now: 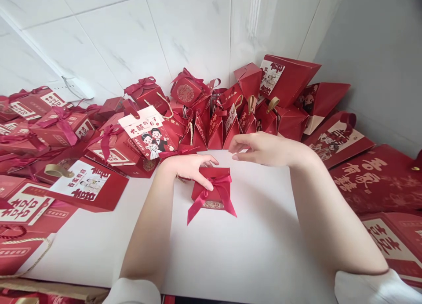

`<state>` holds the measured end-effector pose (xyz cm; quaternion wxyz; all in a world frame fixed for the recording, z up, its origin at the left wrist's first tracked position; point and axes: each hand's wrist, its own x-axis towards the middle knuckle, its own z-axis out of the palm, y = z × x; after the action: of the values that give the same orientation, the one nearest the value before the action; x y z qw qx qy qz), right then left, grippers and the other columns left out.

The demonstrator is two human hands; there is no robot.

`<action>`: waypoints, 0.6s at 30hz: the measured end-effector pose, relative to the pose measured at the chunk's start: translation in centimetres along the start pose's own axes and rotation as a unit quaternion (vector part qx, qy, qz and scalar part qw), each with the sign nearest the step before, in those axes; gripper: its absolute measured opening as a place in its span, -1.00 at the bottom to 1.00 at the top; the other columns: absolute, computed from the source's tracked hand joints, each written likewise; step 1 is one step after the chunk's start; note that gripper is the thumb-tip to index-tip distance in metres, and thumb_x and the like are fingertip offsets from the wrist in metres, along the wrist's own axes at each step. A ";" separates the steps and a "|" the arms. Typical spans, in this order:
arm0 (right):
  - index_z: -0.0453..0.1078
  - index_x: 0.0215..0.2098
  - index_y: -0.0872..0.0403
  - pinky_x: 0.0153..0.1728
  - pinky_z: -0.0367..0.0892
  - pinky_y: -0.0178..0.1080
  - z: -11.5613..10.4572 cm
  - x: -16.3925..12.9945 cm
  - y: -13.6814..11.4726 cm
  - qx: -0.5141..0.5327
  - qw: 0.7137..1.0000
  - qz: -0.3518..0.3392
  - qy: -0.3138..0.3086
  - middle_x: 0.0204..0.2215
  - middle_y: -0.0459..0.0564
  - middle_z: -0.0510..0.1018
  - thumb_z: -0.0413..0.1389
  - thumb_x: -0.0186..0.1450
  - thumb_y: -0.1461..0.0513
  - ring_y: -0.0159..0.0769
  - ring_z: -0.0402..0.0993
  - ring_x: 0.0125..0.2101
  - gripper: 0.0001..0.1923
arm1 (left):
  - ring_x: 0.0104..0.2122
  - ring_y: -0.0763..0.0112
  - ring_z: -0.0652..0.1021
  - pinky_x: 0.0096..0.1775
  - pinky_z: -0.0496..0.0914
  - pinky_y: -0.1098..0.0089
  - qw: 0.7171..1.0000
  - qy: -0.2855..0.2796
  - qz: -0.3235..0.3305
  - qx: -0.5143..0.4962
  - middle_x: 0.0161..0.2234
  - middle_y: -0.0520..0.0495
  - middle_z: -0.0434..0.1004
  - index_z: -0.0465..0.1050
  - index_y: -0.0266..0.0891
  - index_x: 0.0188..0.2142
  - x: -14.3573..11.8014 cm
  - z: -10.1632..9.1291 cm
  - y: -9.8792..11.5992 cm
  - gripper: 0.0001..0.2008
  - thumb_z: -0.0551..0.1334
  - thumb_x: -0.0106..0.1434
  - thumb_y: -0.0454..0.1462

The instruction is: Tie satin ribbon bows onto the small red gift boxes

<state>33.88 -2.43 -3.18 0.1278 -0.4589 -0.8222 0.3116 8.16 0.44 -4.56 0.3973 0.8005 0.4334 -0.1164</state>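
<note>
A small red gift box (212, 193) with a crimson ribbon bow on top sits on the white table (250, 251) in front of me. My left hand (192, 168) grips its upper left side, the thumb across the top beside the bow and the fingers partly hidden behind the box. Two ribbon tails hang over the near face. To the right and a little farther back, my right hand (257, 146) hovers above the tabletop, its fingers bent and apart with nothing between them. It is close to the row of standing red boxes (232, 130).
Many red boxes and bags crowd the table's left, back and right. A box with a cartoon couple card (148, 135) stands behind my left hand. Large red boxes (286, 77) lean at the back right. Behind them is a tiled wall (191, 27) with a power strip (70, 89).
</note>
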 end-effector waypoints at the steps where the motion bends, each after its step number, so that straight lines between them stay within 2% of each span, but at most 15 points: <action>1: 0.40 -0.06 -0.02 -0.27 0.30 -0.25 0.1 0.1 0.1 -0.014 1.000 0.019 -0.006 -0.06 0.00 0.53 0.12 0.32 0.06 -0.15 0.46 -0.14 -0.72 | 0.27 0.06 0.30 0.03 0.41 0.30 1.000 -0.010 -0.002 0.001 0.31 -0.13 0.23 0.20 0.04 0.26 -0.1 0.0 0.0 -0.08 0.43 -0.08 0.09; 3: 0.40 -0.01 -0.03 -0.31 0.27 -0.24 0.4 0.3 0.0 -0.037 0.998 0.033 -0.037 -0.08 0.03 0.53 0.11 0.32 0.04 -0.14 0.46 -0.18 -0.68 | 0.28 0.04 0.30 0.04 0.41 0.27 1.000 -0.012 -0.003 -0.003 0.30 -0.18 0.24 0.20 0.02 0.26 -0.5 -0.1 0.1 -0.08 0.43 -0.07 0.08; 6: 0.45 -0.08 -0.03 -0.33 0.23 -0.24 0.9 0.7 -0.4 -0.036 0.995 -0.017 -0.086 -0.14 0.01 0.54 0.06 0.35 0.10 -0.19 0.44 -0.25 -0.76 | 0.25 0.08 0.33 0.05 0.41 0.27 0.999 0.012 0.001 -0.035 0.27 -0.18 0.30 0.23 -0.01 0.24 -1.3 -0.4 0.1 -0.18 0.40 0.02 0.05; 9: 0.48 -0.17 -0.04 -0.25 0.23 -0.26 0.9 0.8 -0.7 0.011 0.990 -0.078 -0.116 -0.12 -0.05 0.54 0.05 0.36 0.10 -0.20 0.44 -0.20 -0.80 | 0.15 0.20 0.46 0.06 0.41 0.28 0.995 0.064 0.019 -0.077 0.15 -0.13 0.45 0.34 -0.06 0.11 -2.5 -0.9 0.1 -0.43 0.33 0.14 -0.02; 12: 0.49 -0.17 -0.04 -0.22 0.25 -0.27 0.8 0.8 -0.7 0.030 0.984 -0.080 -0.155 -0.08 -0.04 0.53 0.20 0.26 0.08 -0.14 0.44 -0.12 -0.79 | 0.02 0.26 0.54 0.04 0.41 0.27 0.987 0.113 0.053 -0.098 0.02 -0.10 0.54 0.44 -0.13 -0.06 -3.6 -1.2 0.2 -0.67 0.27 0.21 -0.08; 15: 0.50 -0.14 -0.05 -0.20 0.28 -0.27 1.0 0.9 -0.5 0.013 0.983 -0.064 -0.173 -0.03 -0.02 0.50 0.25 0.19 0.15 -0.11 0.44 -0.08 -0.75 | -0.05 0.26 0.55 0.01 0.42 0.28 0.983 0.154 0.068 -0.067 0.02 -0.07 0.53 0.52 -0.16 -0.21 -4.0 -1.3 0.7 -0.76 0.25 0.22 -0.09; 18: 0.53 -0.16 -0.06 -0.13 0.30 -0.27 1.2 1.2 -0.4 0.023 0.979 -0.088 -0.182 0.03 -0.04 0.47 0.21 0.22 0.18 -0.12 0.43 -0.02 -0.79 | -0.11 0.29 0.55 -0.07 0.41 0.33 0.986 0.154 0.064 0.010 0.03 -0.01 0.50 0.59 -0.13 -0.31 -3.5 -1.1 1.5 -0.78 0.26 0.20 -0.08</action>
<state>32.35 -2.05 -3.95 0.0134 -0.3176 -0.8613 0.3964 7.07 -1.30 -1.14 0.3243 0.8387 0.4365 0.0299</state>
